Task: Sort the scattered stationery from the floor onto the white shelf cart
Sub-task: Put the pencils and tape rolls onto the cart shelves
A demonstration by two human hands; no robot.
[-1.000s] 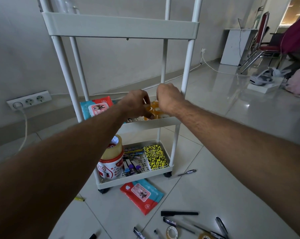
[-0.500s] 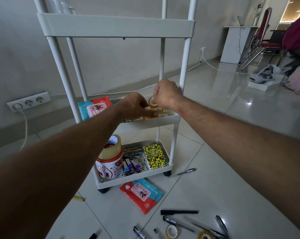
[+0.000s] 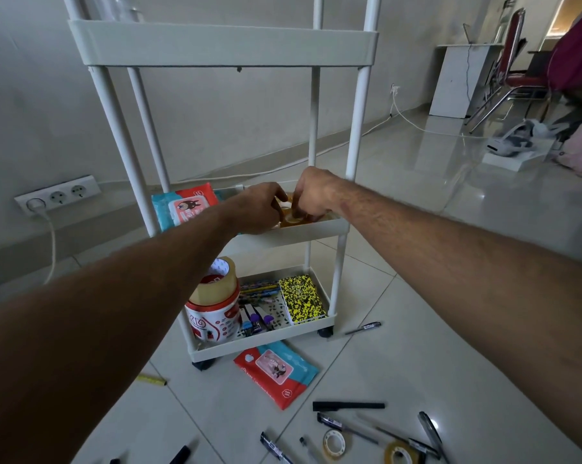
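Lowering onto the middle tray, both hands (image 3: pixel 291 204) now pinch tape rolls (image 3: pixel 294 216).

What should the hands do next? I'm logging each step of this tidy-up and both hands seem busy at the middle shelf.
Probably let go of the small tape rolls and draw back. The left hand and right hand both have fingers on the rolls, which already sit inside the cart's middle shelf. A wipes pack, pens and loose tape rolls still lie on the floor.
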